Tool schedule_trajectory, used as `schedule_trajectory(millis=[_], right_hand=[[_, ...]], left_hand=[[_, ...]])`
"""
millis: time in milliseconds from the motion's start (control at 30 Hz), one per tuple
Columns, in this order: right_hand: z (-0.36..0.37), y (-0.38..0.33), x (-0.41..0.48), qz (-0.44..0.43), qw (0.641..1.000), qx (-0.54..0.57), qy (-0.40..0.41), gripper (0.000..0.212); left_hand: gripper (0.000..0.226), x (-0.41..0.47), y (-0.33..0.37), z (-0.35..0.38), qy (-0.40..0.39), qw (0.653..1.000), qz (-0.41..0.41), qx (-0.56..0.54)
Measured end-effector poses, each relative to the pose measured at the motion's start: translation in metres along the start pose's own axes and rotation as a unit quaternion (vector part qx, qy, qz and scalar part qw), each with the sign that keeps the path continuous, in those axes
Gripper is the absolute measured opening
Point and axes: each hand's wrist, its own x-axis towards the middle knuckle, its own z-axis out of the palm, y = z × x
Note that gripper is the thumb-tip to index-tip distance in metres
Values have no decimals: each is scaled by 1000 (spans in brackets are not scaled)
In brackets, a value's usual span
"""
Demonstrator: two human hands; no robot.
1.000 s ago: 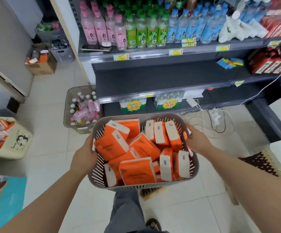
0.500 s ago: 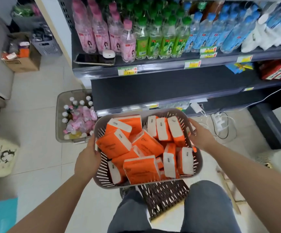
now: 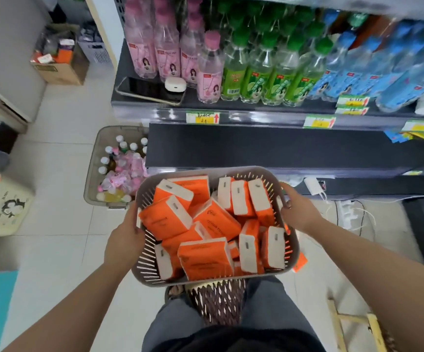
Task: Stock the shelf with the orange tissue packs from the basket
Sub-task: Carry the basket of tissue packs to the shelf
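A grey slotted basket [image 3: 206,279] is held out in front of me, above my knees. It is full of several orange tissue packs [image 3: 207,257] with white ends, lying jumbled. My left hand [image 3: 126,240] grips the basket's left rim. My right hand [image 3: 298,212] grips its right rim, fingers curled over the edge. Just beyond the basket runs a bare dark shelf [image 3: 282,148], below the shelf of bottles.
Pink, green and blue bottles [image 3: 261,72] fill the upper shelf, with a phone [image 3: 145,91] and a white case at its left end. A floor bin of bottles [image 3: 119,171] stands left. A cream bin [image 3: 5,207], a woven stool [image 3: 218,301] and cables [image 3: 345,212] lie around.
The view has closed in on the shelf and tilted down. The basket sits nearer the bare shelf's front edge. Both hands keep the same grip on its rims.
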Motion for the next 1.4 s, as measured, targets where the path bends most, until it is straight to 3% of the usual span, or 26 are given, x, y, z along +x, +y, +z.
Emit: schedule_trajectory(millis=[133,400,500,667,933,1100,1400], right_hand=[[-5,25,37,-34,999,9,-32,64],[34,91,108,-1,998,26,-55,62],[64,112,133,20,997,46,-54,55],[110,143,163,17,997,51,-56,63],[212,200,235,17,999,7,-28,49],[267,231,278,34,999,14,-31,59],[347,280,338,33,998,39,-21,54]], left_hand=[[64,4,21,30,15,999,-41,6],[62,46,23,104,2,996,-82,16],[63,74,4,135,-16,997,-64,36],[62,111,-21,180,-23,997,-57,45],[57,170,-90,282,-35,997,-54,45],[56,199,-129,344,-26,998,-43,30],[57,249,-178,417,-32,998,-41,21]])
